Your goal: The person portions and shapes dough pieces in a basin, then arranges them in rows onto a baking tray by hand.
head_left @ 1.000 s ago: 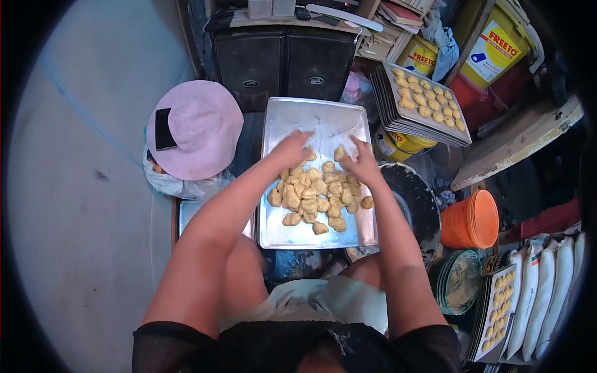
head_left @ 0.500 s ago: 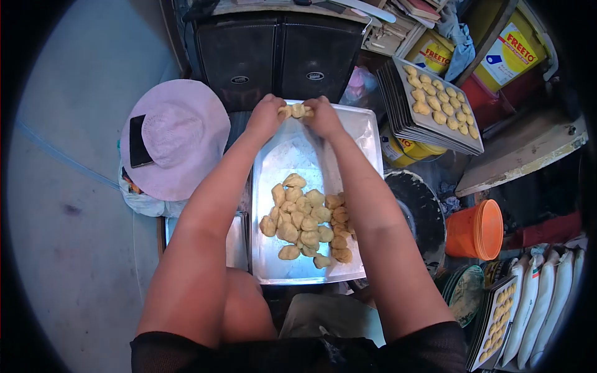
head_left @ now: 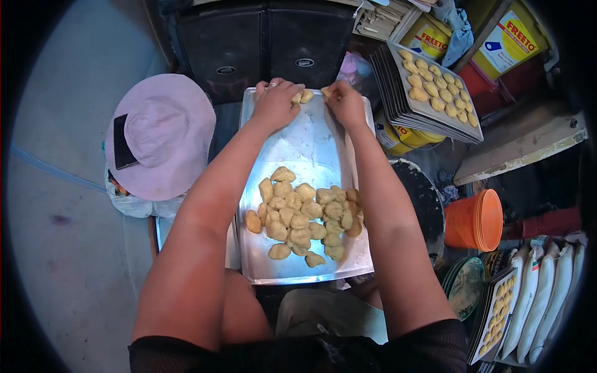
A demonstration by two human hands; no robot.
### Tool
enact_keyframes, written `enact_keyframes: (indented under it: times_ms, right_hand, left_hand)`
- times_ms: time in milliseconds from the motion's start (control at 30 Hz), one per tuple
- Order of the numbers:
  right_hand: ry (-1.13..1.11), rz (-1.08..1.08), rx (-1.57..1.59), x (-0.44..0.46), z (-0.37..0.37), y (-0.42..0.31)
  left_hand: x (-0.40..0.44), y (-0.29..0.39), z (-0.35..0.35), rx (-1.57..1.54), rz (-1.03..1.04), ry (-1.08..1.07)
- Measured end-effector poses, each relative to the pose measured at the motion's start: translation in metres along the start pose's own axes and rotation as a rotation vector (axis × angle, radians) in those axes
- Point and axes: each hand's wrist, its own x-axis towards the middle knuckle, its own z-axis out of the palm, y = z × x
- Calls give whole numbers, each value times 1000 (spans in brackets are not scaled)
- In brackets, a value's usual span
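At the far end of a shiny metal tray [head_left: 298, 140], my left hand [head_left: 278, 104] is curled at the rim, a ring on one finger. Pale yellow dough [head_left: 303, 97] sticks out from its thumb side in small lumps, partly hidden by the hand. My right hand [head_left: 346, 104], a short gap to the right, pinches a small dough piece [head_left: 326, 91] in its fingertips. Nearer my body, a cluster of rounded dough pieces [head_left: 298, 214] lies on the tray, some touching or overlapping. My right forearm passes beside the right edge of that cluster.
Black speaker-like boxes [head_left: 267, 50] stand behind the tray. On the left are a pink hat [head_left: 165, 137] and a phone [head_left: 124, 142]. At right, stacked baking trays [head_left: 429, 93] carry shaped dough, near yellow buckets [head_left: 429, 40], a black tub [head_left: 423, 199] and orange buckets [head_left: 466, 221].
My hands have moved apart, and the dough formerly between them is now split. The view has shifted slightly. One dough piece now lies at the cluster's left side.
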Motion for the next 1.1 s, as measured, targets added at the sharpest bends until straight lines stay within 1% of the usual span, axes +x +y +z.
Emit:
enact_keyframes:
  times_ms: [67, 100, 167, 200, 267, 300, 400, 500, 600, 733, 800, 833, 900, 933, 1033, 1100]
  right_hand:
    - [-95, -50, -81, 1, 4, 8]
    - [-31, -107, -137, 0, 7, 12]
    - [93, -223, -256, -7, 6, -6]
    - [67, -242, -268, -10, 10, -2]
    - [21, -277, -286, -11, 19, 11]
    - [-186, -156, -288, 1, 14, 19]
    - [-225, -63, -284, -8, -2, -5]
    - [-74, -257, -190, -14, 18, 2]
    - [-168, -187, -265, -6, 19, 11]
    - [-27, -184, -160, -15, 8, 12]
    - [-110, -117, -215, -15, 1, 18]
    - [-150, -84, -240, -15, -1, 18]
    - [-3, -139, -196, -18, -2, 18]
    - [70, -165, -173, -22, -2, 17]
    - [-41, -253, -283, -37, -19, -20]
    - [-462, -104, 161, -56, -11, -39]
  left_hand:
    - [4, -2, 8, 44, 10, -70]
    - [7, -5, 11, 67, 15, -102]
    - [12, -5, 14, 52, 21, -140]
    - [11, -3, 16, 43, 23, -163]
    - [9, -1, 13, -42, 7, -122]
    - [9, -1, 10, -82, 0, -100]
    - [9, -8, 4, -64, -30, -120]
    - [9, -12, -3, -82, -30, -169]
    - [10, -13, -9, -55, -84, -226]
    - [8, -19, -11, -66, -56, -244]
    - [6, -23, -14, -77, -42, -269]
    - [4, -24, -14, -102, -32, -191]
    - [-4, -26, -11, -151, -12, -37]
    - [-4, -26, -15, -159, -23, -70]
    - [-8, -34, -28, -202, -67, -185]
    - [-10, -49, -23, -255, -97, -271]
